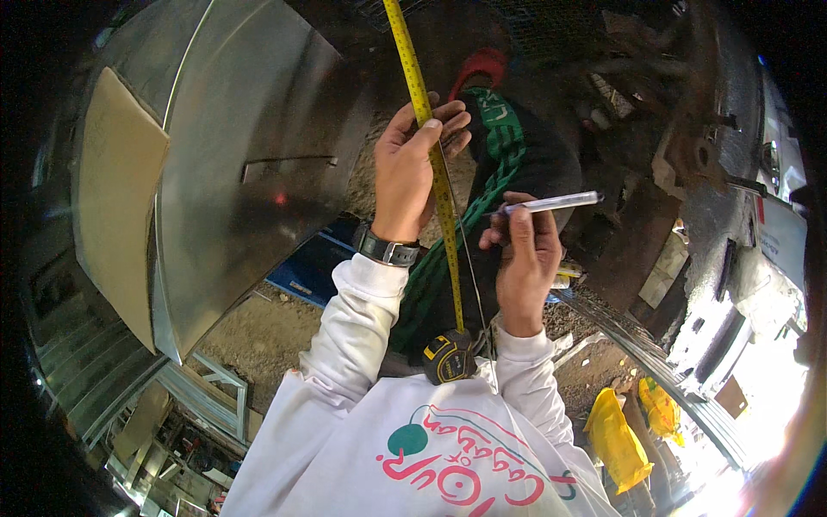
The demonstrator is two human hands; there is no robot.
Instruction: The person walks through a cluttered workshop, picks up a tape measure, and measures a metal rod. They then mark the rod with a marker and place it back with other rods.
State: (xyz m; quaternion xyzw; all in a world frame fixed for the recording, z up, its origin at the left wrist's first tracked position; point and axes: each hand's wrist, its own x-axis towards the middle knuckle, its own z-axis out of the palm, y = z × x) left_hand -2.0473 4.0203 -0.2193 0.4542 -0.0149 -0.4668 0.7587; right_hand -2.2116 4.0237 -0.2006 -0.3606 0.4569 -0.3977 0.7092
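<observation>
A yellow tape measure blade [412, 73] runs from the top of the head view down to its black and yellow case [449, 356], which rests against my white shirt. Partway along the blade, my left hand [407, 172] pinches it between thumb and fingers; a dark watch sits on that wrist. Alongside the blade runs a thin metal rod or wire [466, 250], its upper end lost near my left fingers. To the right, my right hand [527, 263] grips a clear pen [564, 202], pointing across to the right and apart from the tape.
Large sheet-metal panels [250, 172] stand on the left, with a brown board [116, 207] against them. A leg in dark trousers with green stripes [504, 129] stretches ahead. Long metal bars [655, 366], yellow bags [618, 439] and scrap lie at the right.
</observation>
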